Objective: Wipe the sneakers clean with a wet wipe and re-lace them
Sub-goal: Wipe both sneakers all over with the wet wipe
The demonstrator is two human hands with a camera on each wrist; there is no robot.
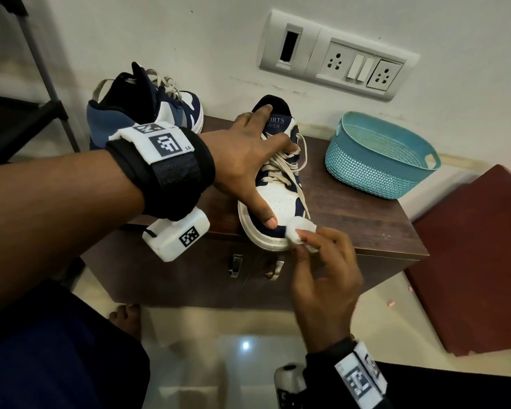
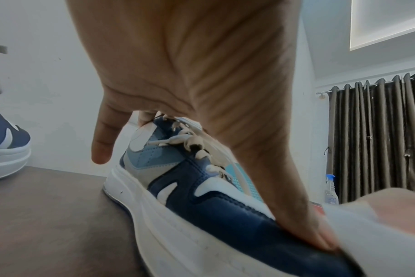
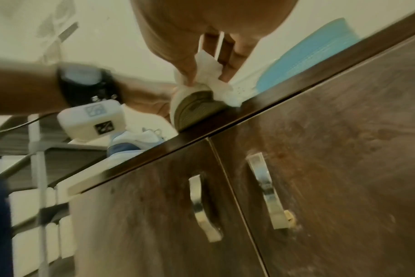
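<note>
Sneaker in hand (image 1: 278, 199): navy and white, laced, upright on the dark wooden cabinet top (image 1: 351, 202); toe at the front edge, overhanging it slightly in the right wrist view
Laces (image 1: 281, 166): cream, threaded through the eyelets, loose ends trailing down the right side of the shoe
Wet wipe (image 1: 300, 231): white, bunched, pressed against the toe and the white sole rim
Right hand (image 1: 325, 278): fingers curled, pinching the wet wipe between thumb and fingertips at the toe
Left hand (image 1: 248, 160): spread over the sneaker from the left; index finger on the tongue collar, thumb pressed on the navy toe panel, other fingers bent over the laces; how tightly it clamps cannot be told
Second sneaker (image 1: 148, 110): same colours, laced, on the back left corner of the cabinet top, well apart from the first
Basket (image 1: 381, 160): teal plastic, perforated wall, on the back right of the cabinet top, beside the sneaker in hand without touching it
Cabinet doors (image 3: 320, 168): two, dark wood, each with a metal handle (image 3: 201, 208)
Wall (image 1: 189, 39): white, carrying a socket and switch panel (image 1: 337, 57) above the cabinet
</note>
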